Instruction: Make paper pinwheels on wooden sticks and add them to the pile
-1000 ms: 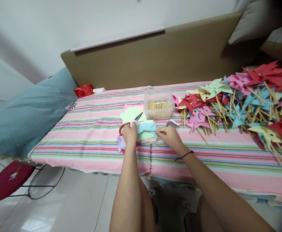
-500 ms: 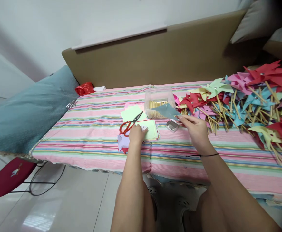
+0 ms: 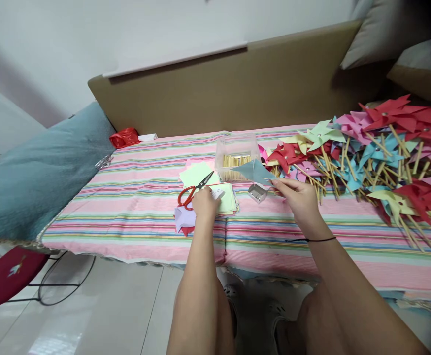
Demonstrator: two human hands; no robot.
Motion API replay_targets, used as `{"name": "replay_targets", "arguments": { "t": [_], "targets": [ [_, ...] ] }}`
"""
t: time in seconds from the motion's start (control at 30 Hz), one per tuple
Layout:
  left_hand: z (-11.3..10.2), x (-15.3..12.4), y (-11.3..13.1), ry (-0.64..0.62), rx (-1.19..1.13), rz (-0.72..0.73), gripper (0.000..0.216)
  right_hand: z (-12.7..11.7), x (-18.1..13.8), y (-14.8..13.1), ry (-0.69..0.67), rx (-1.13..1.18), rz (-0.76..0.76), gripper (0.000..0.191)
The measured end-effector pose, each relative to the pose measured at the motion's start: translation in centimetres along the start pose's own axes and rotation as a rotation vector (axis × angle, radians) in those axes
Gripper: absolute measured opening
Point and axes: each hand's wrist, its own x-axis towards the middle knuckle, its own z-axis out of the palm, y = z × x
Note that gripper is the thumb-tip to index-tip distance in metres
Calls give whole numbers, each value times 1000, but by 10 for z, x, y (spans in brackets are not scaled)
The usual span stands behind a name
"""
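- The right hand pinches 1 corner of a blue paper sheet between thumb and fingertips and holds it in the air, just in front of the clear plastic box.
- The left hand lies knuckles-up on the paper stack with its fingers curled; I cannot tell whether it grips a sheet or only presses down.
- Judged from the layout, much of the work is done: a large heap of finished pinwheels covers the right side of the striped cloth.
- The blue sheet has no stick and no pin, so by my reading it is at an early stage, and the stack holds more uncut squares.
- The red-handled scissors lie untouched beside the left hand, blades pointing toward the box.
- The paper is thin, matte and pastel, with crisp edges; the held sheet shows as a pointed triangular shape.
- The box is see-through and rectangular, filled with pale wooden sticks.
- A small shiny metal tin sits between the stack and the right hand.
- The cloth looks woven and ribbed, in pink, green and blue bands.
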Motion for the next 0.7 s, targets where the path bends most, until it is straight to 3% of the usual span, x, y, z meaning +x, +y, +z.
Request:
{"name": "replay_targets", "arguments": {
  "t": [0.1,0.2,0.27,0.37,0.4,0.47,0.57,0.63,0.7],
  "targets": [
    [-1,0,4,94,-165,13,46,-1,0,0,-11,-14,3,22],
    [-4,-1,13,93,-604,4,39,-1,-1,-2,-15,-28,-31,20],
    [-7,-4,22,-91,-901,-29,50,-2,-2,-7,-25,-77,-156,18],
    [-12,-11,36,-513,-1403,-93,72,-5,-5,-15,-110,-223,-488,15],
    [-14,-14,40,-593,-1509,-83,74,-7,-6,-18,-151,-278,-593,16],
    [-14,-19,44,-619,-1574,-36,65,-11,-7,-21,-216,-372,-731,19],
    [-11,-23,45,-526,-1440,-1,52,-16,-7,-21,-209,-439,-768,23],
    [-8,-23,43,-485,-1349,21,50,-18,-7,-20,-131,-418,-659,26],
    [-7,-23,42,-491,-1313,52,50,-20,-6,-20,-65,-312,-426,30]
  ]
}}
